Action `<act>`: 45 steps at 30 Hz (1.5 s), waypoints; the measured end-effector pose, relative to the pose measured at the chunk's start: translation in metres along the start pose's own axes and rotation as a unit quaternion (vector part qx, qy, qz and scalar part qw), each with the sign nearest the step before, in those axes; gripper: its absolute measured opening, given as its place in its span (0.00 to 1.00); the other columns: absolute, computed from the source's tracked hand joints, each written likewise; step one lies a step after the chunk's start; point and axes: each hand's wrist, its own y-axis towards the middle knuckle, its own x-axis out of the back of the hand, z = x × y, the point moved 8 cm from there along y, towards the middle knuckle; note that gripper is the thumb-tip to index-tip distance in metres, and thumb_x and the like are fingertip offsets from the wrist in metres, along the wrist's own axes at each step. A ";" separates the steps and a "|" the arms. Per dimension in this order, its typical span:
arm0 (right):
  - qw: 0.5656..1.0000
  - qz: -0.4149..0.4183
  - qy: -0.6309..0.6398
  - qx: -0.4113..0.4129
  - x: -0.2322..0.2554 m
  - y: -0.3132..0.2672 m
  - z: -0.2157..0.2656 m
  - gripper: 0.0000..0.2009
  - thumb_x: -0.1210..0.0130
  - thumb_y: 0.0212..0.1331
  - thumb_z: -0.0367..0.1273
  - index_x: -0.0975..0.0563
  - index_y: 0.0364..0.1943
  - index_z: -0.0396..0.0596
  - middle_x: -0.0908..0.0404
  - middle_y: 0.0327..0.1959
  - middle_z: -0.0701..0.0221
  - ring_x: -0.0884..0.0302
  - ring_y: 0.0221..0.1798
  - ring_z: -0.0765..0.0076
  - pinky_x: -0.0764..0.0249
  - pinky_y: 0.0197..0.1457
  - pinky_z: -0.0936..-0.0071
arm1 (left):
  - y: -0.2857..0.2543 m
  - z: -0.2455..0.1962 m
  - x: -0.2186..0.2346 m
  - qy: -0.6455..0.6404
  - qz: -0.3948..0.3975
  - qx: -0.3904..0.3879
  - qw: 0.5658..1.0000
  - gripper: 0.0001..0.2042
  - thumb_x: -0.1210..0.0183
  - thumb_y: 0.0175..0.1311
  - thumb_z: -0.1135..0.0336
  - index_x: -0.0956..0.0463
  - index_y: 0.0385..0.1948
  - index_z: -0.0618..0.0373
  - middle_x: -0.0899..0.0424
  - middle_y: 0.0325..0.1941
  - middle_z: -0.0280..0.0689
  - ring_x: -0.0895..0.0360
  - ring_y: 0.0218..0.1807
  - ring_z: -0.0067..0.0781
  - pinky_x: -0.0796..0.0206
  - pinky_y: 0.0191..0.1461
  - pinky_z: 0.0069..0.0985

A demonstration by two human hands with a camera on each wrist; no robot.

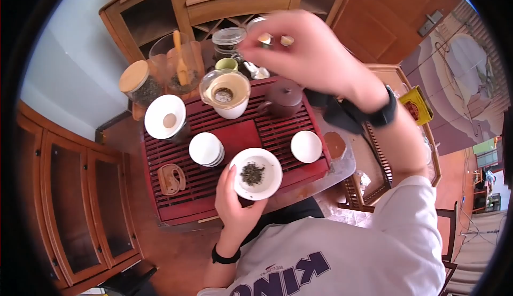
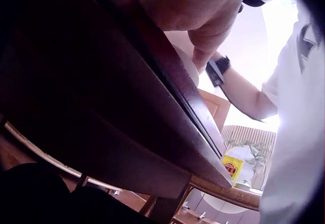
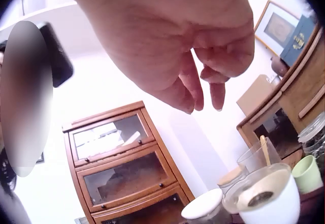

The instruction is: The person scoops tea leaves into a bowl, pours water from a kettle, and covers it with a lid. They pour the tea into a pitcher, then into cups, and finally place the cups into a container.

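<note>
My left hand (image 1: 238,214) grips a white tea bowl (image 1: 272,174) over the front edge of the red slatted tea tray (image 1: 188,208), thumb along the rim. Dark dry tea leaves (image 1: 252,173) lie in the bowl. In the left wrist view the tray's dark side hides most of the bowl. Raised above the back right of the tray, my right hand (image 1: 302,53) is blurred. Its fingers (image 3: 189,82) hang loosely bent in the right wrist view, with nothing visible in them. Below it stands a brown clay teapot (image 1: 283,99).
On the tray are a white cup with a strainer (image 1: 233,109), stacked white cups (image 1: 206,149), a white round dish (image 1: 306,147), another white bowl (image 1: 160,109) and a wooden coaster (image 1: 170,179). Behind stand a green cup (image 1: 226,64), a glass jar (image 1: 228,37) and a wooden-lidded jar (image 1: 140,85).
</note>
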 end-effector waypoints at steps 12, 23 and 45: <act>0.927 -0.193 0.003 -0.323 0.034 -0.297 -0.064 0.03 0.35 0.57 0.24 0.16 0.34 0.40 0.21 0.24 0.71 0.27 0.24 0.81 0.33 0.29 0.81 | -0.009 0.013 -0.004 -0.017 -0.009 0.005 1.000 0.45 0.23 0.41 0.74 0.37 0.67 0.64 0.28 0.65 0.53 0.25 0.63 0.54 0.30 0.65 0.41; 0.751 -0.432 0.393 -0.310 0.023 -0.337 -0.137 0.05 0.44 0.70 0.29 0.19 0.42 0.43 0.27 0.23 0.82 0.39 0.23 0.88 0.46 0.25 0.86 | -0.009 0.015 -0.005 -0.043 -0.013 0.043 0.998 0.46 0.26 0.41 0.78 0.39 0.69 0.62 0.28 0.66 0.49 0.25 0.65 0.45 0.33 0.68 0.37; 0.795 -0.341 0.330 -0.379 -0.007 -0.213 -0.254 0.06 0.41 0.47 0.21 0.26 0.21 0.45 0.27 0.16 0.74 0.32 0.19 0.77 0.37 0.26 0.78 | -0.005 0.011 -0.003 -0.017 -0.014 0.037 0.999 0.46 0.25 0.40 0.76 0.37 0.68 0.62 0.26 0.64 0.50 0.23 0.63 0.45 0.28 0.64 0.37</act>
